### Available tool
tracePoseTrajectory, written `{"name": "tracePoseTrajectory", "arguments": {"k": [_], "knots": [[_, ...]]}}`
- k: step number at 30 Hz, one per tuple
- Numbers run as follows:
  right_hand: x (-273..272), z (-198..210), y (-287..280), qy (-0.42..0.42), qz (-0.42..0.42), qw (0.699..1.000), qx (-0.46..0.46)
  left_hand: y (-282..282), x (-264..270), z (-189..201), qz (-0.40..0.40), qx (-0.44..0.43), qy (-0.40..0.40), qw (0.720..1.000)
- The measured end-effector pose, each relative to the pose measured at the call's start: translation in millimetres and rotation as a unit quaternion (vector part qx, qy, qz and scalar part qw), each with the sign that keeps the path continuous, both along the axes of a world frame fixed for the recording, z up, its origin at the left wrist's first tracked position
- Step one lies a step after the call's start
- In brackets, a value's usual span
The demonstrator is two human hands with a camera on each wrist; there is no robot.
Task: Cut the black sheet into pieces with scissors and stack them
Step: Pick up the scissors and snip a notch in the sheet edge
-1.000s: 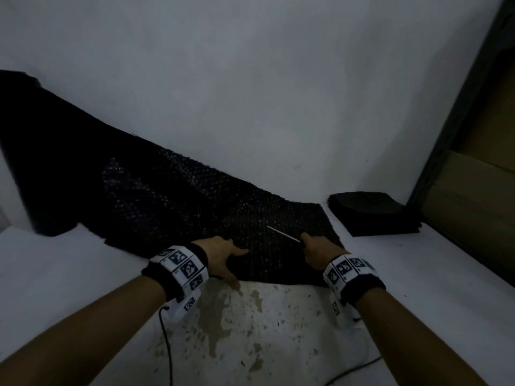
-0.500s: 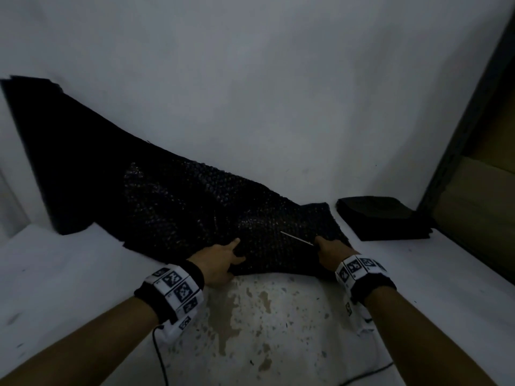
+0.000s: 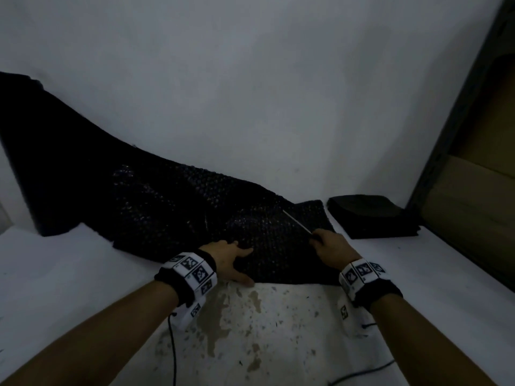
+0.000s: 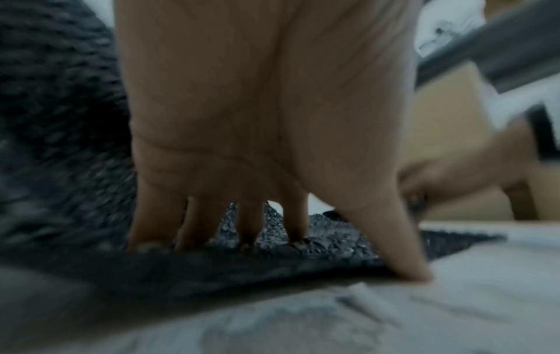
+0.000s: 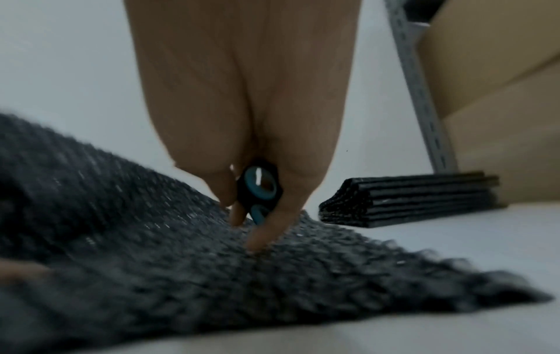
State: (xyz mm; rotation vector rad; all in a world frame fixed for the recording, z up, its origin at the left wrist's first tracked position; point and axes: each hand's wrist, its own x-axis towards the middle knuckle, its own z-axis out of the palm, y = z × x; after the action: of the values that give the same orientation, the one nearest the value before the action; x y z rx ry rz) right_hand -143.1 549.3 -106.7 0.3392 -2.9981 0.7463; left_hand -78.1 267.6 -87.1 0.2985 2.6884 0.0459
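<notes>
Against the frames from a moment ago, the left hand [image 3: 231, 260] has slid back onto the near edge of the black sheet [image 3: 156, 207] and now presses it flat to the counter [image 3: 446, 274] with fingers spread and thumb at the hem, which I take as steadying it for a fresh cut. The right hand [image 3: 331, 246], lower right of centre, is curled round the scissors [image 3: 296, 221], blade lying across the sheet's right end; whether the blades are parted I cannot tell. No container shows; the cut pieces form a stack [image 3: 373, 215] at right, just beside the sheet.
</notes>
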Motion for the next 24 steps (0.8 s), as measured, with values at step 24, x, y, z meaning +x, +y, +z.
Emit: {"name": "tracePoseTrajectory", "arguments": {"k": [24], "knots": [[66, 27, -62, -0.323, -0.078, 0.761, -0.557, 14, 2, -2, -0.021, 0.158, 0.068, 0.985]]}}
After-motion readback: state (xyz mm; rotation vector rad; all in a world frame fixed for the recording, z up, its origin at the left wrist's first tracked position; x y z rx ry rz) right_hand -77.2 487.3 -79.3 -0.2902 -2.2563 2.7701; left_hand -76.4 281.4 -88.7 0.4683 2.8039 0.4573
